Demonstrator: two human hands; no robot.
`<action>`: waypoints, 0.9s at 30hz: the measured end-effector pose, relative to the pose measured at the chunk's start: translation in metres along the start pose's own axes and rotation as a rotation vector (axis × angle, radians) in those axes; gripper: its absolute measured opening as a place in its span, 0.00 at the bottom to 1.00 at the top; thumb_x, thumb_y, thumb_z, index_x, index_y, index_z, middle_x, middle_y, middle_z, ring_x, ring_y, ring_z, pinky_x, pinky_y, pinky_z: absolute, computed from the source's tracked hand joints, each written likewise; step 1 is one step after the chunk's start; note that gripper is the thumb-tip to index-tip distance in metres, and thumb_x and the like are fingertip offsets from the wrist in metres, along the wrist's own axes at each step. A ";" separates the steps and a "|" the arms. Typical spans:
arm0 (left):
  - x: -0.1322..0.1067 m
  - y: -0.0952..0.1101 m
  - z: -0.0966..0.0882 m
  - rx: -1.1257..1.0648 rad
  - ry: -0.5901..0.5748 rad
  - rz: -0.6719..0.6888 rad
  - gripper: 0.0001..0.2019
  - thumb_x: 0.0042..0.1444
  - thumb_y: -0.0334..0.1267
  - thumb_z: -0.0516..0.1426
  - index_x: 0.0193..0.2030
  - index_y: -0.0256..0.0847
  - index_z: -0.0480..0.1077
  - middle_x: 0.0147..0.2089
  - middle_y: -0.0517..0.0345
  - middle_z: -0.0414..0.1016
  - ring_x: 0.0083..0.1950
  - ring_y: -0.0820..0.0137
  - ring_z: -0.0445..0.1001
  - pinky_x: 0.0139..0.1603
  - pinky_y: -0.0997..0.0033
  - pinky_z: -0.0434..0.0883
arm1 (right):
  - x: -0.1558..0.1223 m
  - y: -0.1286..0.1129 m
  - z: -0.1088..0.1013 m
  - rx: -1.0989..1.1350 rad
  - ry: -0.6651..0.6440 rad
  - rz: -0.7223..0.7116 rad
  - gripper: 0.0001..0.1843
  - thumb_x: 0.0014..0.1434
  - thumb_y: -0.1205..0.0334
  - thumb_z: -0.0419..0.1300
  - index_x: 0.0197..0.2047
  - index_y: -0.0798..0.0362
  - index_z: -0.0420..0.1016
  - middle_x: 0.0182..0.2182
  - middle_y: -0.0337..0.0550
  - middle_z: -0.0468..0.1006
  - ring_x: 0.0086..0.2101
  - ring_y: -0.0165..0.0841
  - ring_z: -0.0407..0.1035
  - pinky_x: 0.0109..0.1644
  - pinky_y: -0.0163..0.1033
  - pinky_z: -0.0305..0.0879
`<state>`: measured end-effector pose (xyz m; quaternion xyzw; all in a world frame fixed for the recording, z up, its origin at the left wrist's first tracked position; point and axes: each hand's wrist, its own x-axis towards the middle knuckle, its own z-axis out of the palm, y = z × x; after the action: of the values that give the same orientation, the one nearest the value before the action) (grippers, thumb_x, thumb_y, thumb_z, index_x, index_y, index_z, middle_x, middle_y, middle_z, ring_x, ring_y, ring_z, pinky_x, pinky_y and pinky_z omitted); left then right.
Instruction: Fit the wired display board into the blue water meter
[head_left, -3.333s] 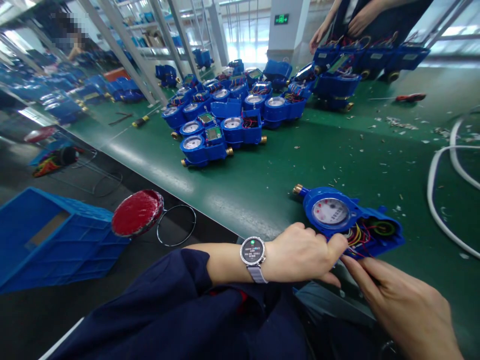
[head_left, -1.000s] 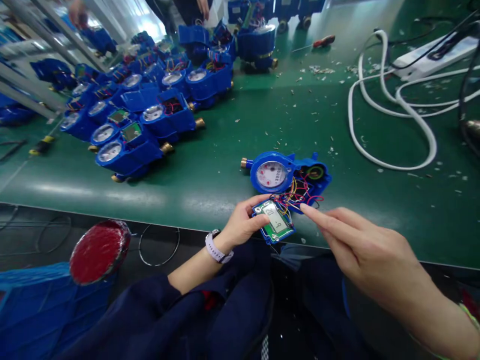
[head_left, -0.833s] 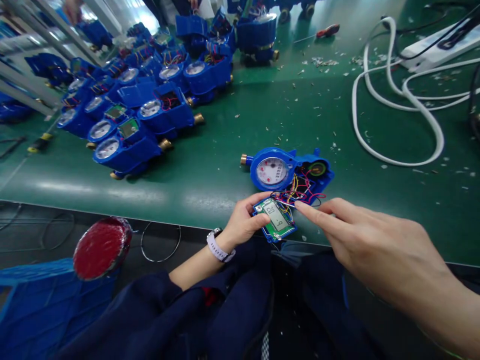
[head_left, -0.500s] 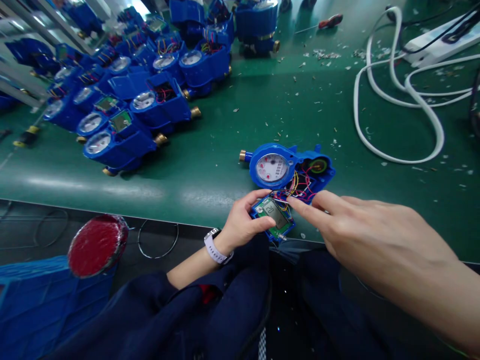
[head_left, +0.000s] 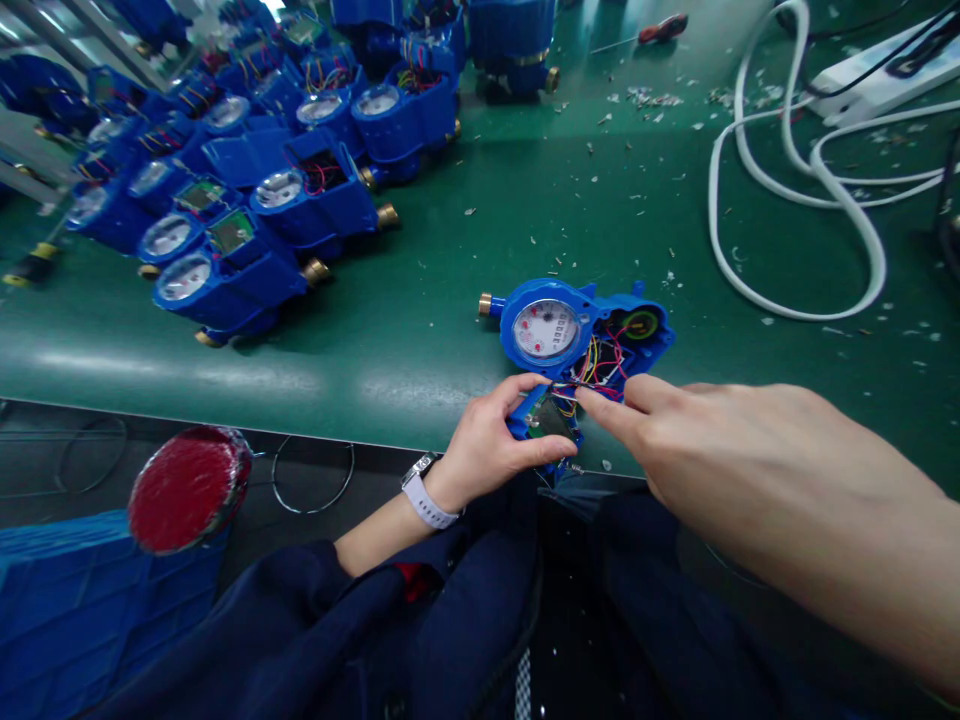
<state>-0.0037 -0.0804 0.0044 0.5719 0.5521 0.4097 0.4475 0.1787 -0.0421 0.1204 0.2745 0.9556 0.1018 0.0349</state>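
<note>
A blue water meter (head_left: 546, 328) lies at the table's near edge, its dial facing up and its wiring compartment uncovered. Thin red, yellow and black wires (head_left: 592, 382) run from that compartment to a green circuit board with a display (head_left: 553, 416) in a blue frame. My left hand (head_left: 499, 435) grips this board between thumb and fingers, tilted beside the meter. Over the wires is my right hand (head_left: 675, 430), its index fingertip on them and the other fingers curled; its thumb is hidden.
Many blue meters (head_left: 225, 270) crowd the left of the green table (head_left: 420, 330). A screwdriver (head_left: 660, 30) and scattered scraps lie at the back. White cable (head_left: 874, 270) loops beside a power strip (head_left: 862, 85) on the right. Below left are a red-topped stool (head_left: 187, 490) and a blue crate (head_left: 97, 610).
The circuit board has tilted in my left hand, and its display now looks dark. My right index finger stays at the wires. The view has shifted slightly.
</note>
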 end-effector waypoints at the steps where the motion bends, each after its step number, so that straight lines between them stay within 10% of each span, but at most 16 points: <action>1: 0.001 0.002 -0.001 0.018 -0.004 -0.002 0.31 0.42 0.51 0.67 0.52 0.37 0.68 0.39 0.53 0.79 0.40 0.62 0.77 0.46 0.62 0.71 | 0.002 0.003 0.000 0.002 -0.014 -0.023 0.25 0.42 0.80 0.54 0.42 0.54 0.79 0.26 0.44 0.78 0.16 0.34 0.65 0.19 0.37 0.48; 18: 0.015 0.007 -0.021 -0.162 -0.201 -0.127 0.31 0.43 0.52 0.66 0.51 0.36 0.71 0.41 0.53 0.79 0.38 0.65 0.76 0.42 0.66 0.71 | 0.030 0.059 0.017 0.147 -0.094 -0.216 0.23 0.51 0.72 0.57 0.47 0.41 0.78 0.30 0.36 0.79 0.20 0.29 0.66 0.20 0.36 0.42; 27: 0.030 0.016 -0.028 -0.218 -0.333 -0.116 0.32 0.37 0.47 0.69 0.50 0.35 0.72 0.44 0.49 0.79 0.45 0.59 0.77 0.48 0.60 0.73 | 0.034 0.078 0.031 0.484 -0.205 -0.181 0.20 0.53 0.70 0.58 0.45 0.38 0.79 0.34 0.31 0.81 0.29 0.33 0.73 0.30 0.35 0.63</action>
<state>-0.0250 -0.0489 0.0265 0.5472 0.4551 0.3404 0.6145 0.1937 0.0457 0.1066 0.1971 0.9643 -0.1610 0.0736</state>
